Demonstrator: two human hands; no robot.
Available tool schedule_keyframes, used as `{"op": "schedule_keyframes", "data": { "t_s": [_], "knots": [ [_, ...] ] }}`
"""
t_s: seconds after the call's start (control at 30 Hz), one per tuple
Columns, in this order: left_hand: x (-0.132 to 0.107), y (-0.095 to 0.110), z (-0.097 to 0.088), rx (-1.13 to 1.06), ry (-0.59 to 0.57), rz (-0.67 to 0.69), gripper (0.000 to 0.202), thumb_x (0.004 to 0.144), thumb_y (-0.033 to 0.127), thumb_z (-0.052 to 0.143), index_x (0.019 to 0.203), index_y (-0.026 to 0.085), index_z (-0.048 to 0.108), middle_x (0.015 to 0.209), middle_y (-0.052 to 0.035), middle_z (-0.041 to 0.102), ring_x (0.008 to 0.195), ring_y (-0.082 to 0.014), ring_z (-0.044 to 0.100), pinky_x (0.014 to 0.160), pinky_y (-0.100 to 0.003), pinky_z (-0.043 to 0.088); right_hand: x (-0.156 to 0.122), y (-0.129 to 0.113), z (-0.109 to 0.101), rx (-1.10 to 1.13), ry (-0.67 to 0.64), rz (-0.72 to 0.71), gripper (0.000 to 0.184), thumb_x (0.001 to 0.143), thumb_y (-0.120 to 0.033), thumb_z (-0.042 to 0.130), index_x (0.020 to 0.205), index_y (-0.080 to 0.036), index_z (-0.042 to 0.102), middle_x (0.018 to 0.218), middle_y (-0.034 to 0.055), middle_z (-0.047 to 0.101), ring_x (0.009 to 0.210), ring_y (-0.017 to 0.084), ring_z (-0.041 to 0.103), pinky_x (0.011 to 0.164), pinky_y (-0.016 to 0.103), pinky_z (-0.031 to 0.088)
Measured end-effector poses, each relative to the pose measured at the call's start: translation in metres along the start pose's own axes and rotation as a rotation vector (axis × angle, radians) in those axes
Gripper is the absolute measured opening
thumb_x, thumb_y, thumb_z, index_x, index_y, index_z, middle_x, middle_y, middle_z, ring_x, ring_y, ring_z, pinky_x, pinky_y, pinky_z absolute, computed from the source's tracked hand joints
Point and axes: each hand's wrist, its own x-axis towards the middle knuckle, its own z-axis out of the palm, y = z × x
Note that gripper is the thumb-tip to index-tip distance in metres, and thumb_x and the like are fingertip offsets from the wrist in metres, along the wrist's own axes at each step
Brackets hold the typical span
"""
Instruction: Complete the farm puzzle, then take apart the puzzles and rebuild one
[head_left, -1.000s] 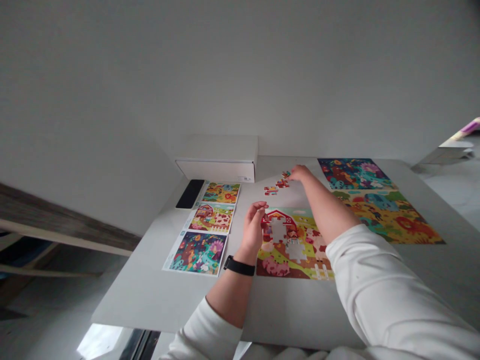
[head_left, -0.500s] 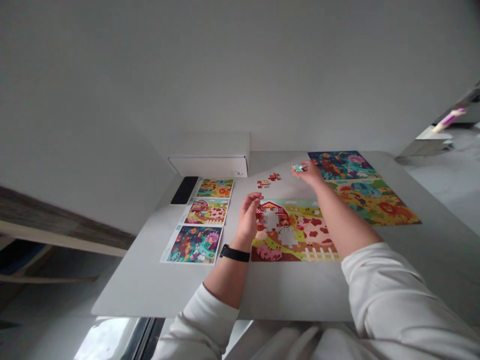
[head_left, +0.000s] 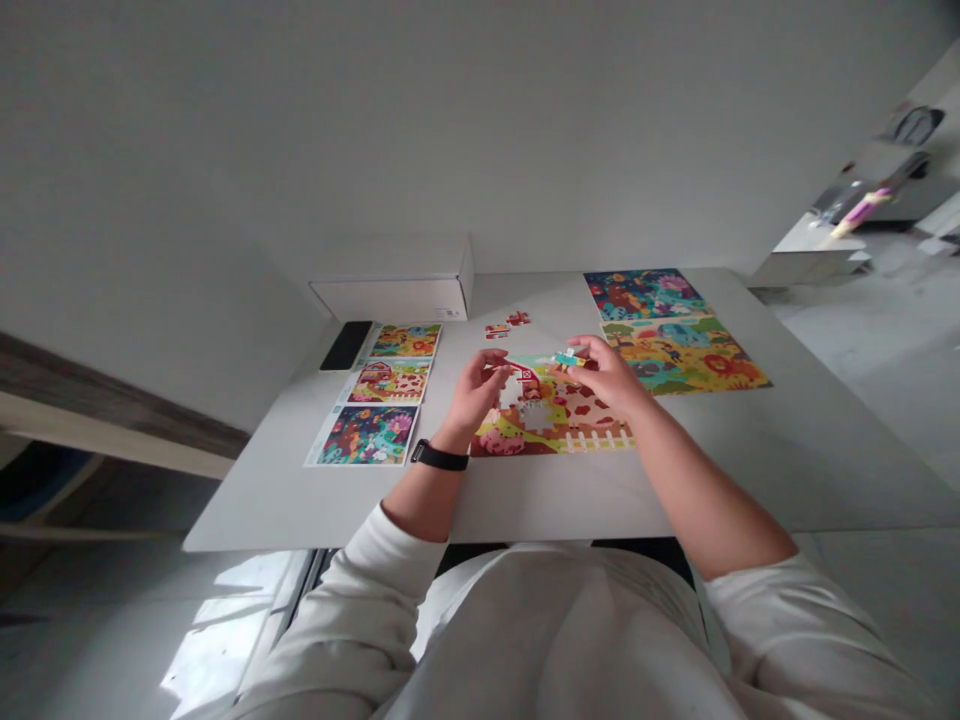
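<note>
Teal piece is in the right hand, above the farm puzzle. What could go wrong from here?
The right hand pinches the teal piece at its fingertips, so it might slip onto the farm puzzle. The right forearm crosses low over joined pieces; a drag could shift them. The open gaps sit by the red barn, so teal may not belong there; forcing it could bend tabs.

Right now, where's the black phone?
Head view: the black phone lies far left on the table, beside the top picture card, near the white box.

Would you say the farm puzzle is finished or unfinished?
Unfinished: bare gaps show in the farm puzzle by its red barn, and the right hand holds a loose piece.
</note>
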Motion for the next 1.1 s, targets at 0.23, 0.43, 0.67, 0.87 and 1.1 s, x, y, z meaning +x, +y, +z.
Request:
{"op": "schedule_keyframes", "data": {
  "t_s": [0.23, 0.43, 0.67, 0.87, 1.1],
  "knots": [
    [-0.008, -0.009, 0.001, 0.342, -0.067, 0.202, 0.03, 0.093, 0.043, 0.073, 0.111, 0.019, 0.071, 0.107, -0.007, 0.075, 0.081, -0.0121, 0.066, 0.07, -0.023, 0.054, -0.02, 0.011, 0.03, 0.073, -0.155, 0.014, 0.043, 0.08, -0.028, 0.072, 0.123, -0.025, 0.07, 0.116, 0.0052, 0.075, 0.1, 0.023, 0.07, 0.089, 0.037, 0.057],
    [-0.009, -0.012, 0.002, 0.316, -0.251, 0.181, 0.04, 0.095, 0.056, 0.074, 0.106, 0.018, 0.07, 0.101, -0.0069, 0.076, 0.076, -0.0138, 0.069, 0.064, -0.024, 0.055, -0.022, 0.011, 0.032, 0.029, -0.229, 0.021, 0.044, 0.082, -0.028, 0.072, 0.126, -0.026, 0.071, 0.118, 0.0067, 0.075, 0.099, 0.023, 0.07, 0.086, 0.036, 0.057],
    [-0.009, -0.017, 0.003, 0.235, -0.333, 0.12, 0.04, 0.088, 0.055, 0.082, 0.101, 0.019, 0.07, 0.088, -0.0045, 0.074, 0.066, -0.0134, 0.068, 0.059, -0.025, 0.054, -0.023, 0.014, 0.032, -0.065, -0.265, -0.017, 0.049, 0.086, -0.029, 0.073, 0.134, -0.027, 0.065, 0.12, 0.0059, 0.075, 0.099, 0.023, 0.071, 0.088, 0.037, 0.059],
    [-0.006, -0.018, 0.003, 0.099, -0.222, -0.022, 0.038, 0.084, 0.047, 0.086, 0.101, 0.019, 0.068, 0.082, -0.0013, 0.07, 0.064, -0.0127, 0.066, 0.056, -0.023, 0.051, -0.027, 0.005, 0.024, -0.3, -0.207, -0.364, 0.046, 0.085, -0.027, 0.08, 0.128, -0.028, 0.063, 0.134, 0.0109, 0.066, 0.12, 0.03, 0.066, 0.103, 0.047, 0.058],
    [-0.006, -0.013, 0.001, 0.174, -0.216, -0.053, 0.035, 0.088, 0.044, 0.08, 0.109, 0.019, 0.068, 0.076, 0.0004, 0.068, 0.063, -0.0131, 0.063, 0.058, -0.023, 0.049, -0.028, 0.002, 0.02, -0.523, -0.235, -0.493, 0.031, 0.089, -0.017, 0.075, 0.118, -0.027, 0.071, 0.13, 0.011, 0.067, 0.125, 0.031, 0.064, 0.112, 0.049, 0.052]
  ]
}}
